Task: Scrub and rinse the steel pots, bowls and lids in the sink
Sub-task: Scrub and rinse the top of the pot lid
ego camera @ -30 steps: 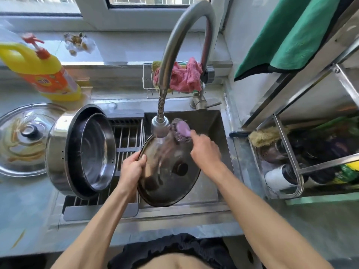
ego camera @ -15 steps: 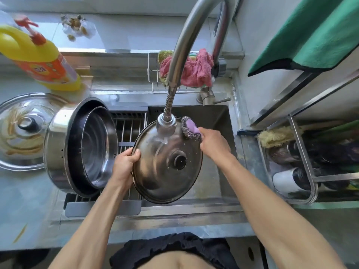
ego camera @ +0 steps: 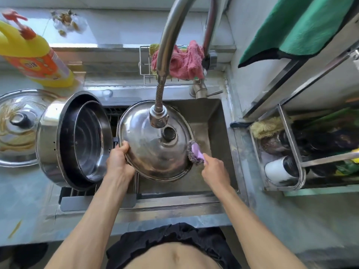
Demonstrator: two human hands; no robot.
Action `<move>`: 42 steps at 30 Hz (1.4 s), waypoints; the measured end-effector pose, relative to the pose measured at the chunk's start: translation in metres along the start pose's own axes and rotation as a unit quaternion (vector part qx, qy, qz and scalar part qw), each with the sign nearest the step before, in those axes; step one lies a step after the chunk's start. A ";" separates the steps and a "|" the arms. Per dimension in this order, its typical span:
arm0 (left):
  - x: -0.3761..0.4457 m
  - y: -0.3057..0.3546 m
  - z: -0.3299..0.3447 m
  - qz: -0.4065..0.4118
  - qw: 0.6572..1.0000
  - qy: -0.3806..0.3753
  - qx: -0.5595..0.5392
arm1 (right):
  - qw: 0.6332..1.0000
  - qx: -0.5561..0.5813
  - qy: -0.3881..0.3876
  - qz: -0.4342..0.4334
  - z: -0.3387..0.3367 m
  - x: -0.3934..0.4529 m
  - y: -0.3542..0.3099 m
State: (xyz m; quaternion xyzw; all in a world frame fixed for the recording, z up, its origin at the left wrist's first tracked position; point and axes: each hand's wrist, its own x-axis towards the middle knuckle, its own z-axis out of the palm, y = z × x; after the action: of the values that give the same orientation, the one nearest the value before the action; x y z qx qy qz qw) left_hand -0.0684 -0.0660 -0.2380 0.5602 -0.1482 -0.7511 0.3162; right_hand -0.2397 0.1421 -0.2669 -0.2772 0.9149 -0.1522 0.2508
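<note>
A: Where is the steel lid sitting?

B: It is tilting over the sink at the centre, knob side up, right under the faucet head. The left hand is gripping its rim at 8 o'clock, thumb curling over the top face and the other fingers hiding beneath.

A: And the right hand?

B: It is closing around the purple handle of a steel-wool scrubber, whose wire pad is touching the lid's edge at 4 o'clock.

A: What is lying around them?

B: At 9 o'clock from the lid, a big steel pot is resting on its side with a steel bowl nesting inside it, its mouth facing the lid. Farther out at 9 o'clock, a second lid is lying on the worktop. A yellow detergent bottle is standing at 10 o'clock, and a pink cloth is bunching in a wire caddy at 12 o'clock.
</note>
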 end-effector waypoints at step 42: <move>-0.032 -0.031 0.013 -0.013 0.993 0.117 0.003 | 0.937 0.324 -0.010 0.130 -0.032 0.009 -0.067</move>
State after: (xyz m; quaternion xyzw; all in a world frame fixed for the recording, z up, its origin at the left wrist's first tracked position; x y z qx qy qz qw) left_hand -0.0847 -0.0234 -0.2274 0.6471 -0.1056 -0.6839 0.3200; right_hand -0.2348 0.0879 -0.2165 -0.0609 0.8412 -0.4040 0.3541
